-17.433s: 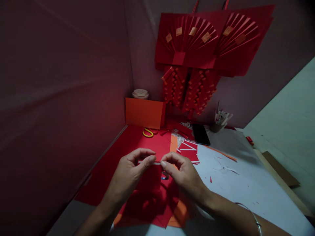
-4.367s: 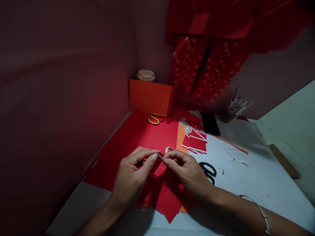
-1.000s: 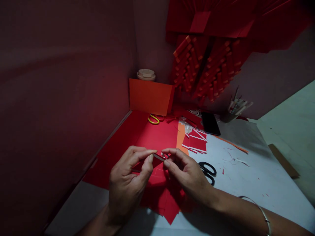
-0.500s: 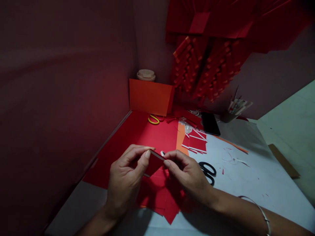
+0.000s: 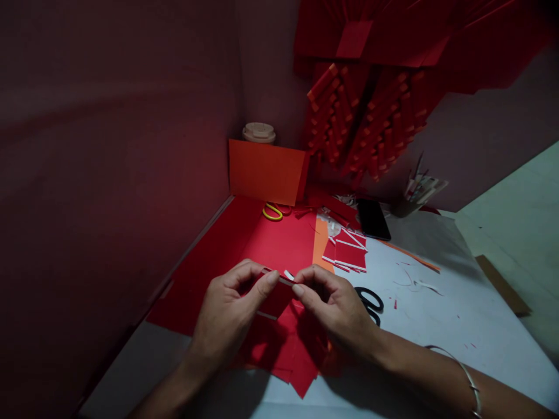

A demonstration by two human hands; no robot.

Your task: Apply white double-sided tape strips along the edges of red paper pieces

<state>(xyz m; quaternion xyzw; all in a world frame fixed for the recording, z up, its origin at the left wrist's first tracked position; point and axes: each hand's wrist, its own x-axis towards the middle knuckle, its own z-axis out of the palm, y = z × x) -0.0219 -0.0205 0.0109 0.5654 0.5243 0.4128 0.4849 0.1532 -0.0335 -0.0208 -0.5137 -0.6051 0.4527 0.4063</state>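
Observation:
My left hand (image 5: 229,317) and my right hand (image 5: 338,308) meet over a pile of red paper pieces (image 5: 290,349) on the table. Both pinch a small red paper piece (image 5: 275,294) with a thin white strip along its top edge. The fingertips of my right hand press at the strip's right end, where a short white end (image 5: 289,274) curls up. My left thumb and forefinger hold the piece's upper left edge. A bangle (image 5: 474,387) is on my right wrist.
Black scissors (image 5: 371,302) lie just right of my right hand. A stack of red cut pieces (image 5: 349,253), a phone (image 5: 373,220), yellow-handled scissors (image 5: 273,212), an orange card (image 5: 266,171) and a pen cup (image 5: 414,195) stand further back. Red folded decorations (image 5: 362,122) hang on the wall.
The red piece has been tilted back down, from showing its face to edge-on. Both hands have sunk slightly and kept their pinch on it.

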